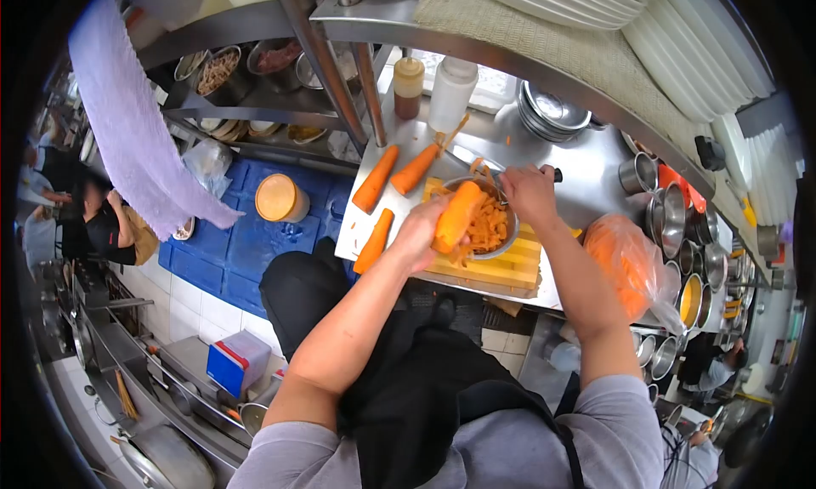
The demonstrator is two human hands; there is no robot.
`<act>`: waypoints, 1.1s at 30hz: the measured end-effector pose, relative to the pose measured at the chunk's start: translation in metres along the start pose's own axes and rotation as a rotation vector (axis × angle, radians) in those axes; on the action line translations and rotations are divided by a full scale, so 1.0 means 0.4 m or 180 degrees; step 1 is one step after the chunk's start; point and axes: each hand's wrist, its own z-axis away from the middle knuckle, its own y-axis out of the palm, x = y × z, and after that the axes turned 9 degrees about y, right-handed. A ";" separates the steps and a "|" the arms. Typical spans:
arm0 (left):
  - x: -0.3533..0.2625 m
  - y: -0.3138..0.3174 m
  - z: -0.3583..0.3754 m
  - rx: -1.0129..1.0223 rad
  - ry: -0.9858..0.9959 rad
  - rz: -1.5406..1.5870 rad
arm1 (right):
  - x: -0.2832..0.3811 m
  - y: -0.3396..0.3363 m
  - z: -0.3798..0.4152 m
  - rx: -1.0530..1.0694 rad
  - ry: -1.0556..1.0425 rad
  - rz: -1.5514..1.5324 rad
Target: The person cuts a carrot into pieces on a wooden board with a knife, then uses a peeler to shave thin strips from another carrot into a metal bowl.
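My left hand (418,234) is wrapped round a thick peeled carrot (459,215), held over a metal bowl (510,236). Orange carrot peelings (486,225) fill the bowl, which stands on a yellow cutting board (510,272). At the bowl's far right rim, my right hand (529,193) is closed; I cannot tell what tool its fingers grip. A black handle end (558,174) shows just beyond it, and a metal blade (463,155) lies behind the bowl. Unpeeled carrots lie to the left: one upright in view (376,179), another with a stem (415,169), a third (374,241) near the edge.
Two squeeze bottles, one brown-filled (408,88) and one white (453,93), stand at the back beside stacked metal bowls (552,115). On the right sits a plastic bag of orange pieces (619,264). A shelf (527,42) overhangs the counter. A lidded tub (281,197) stands left.
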 end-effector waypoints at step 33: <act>0.032 -0.021 -0.008 -0.0219 0.0148 -0.0234 | 0.096 -0.056 0.016 -0.0359 0.0160 -0.0098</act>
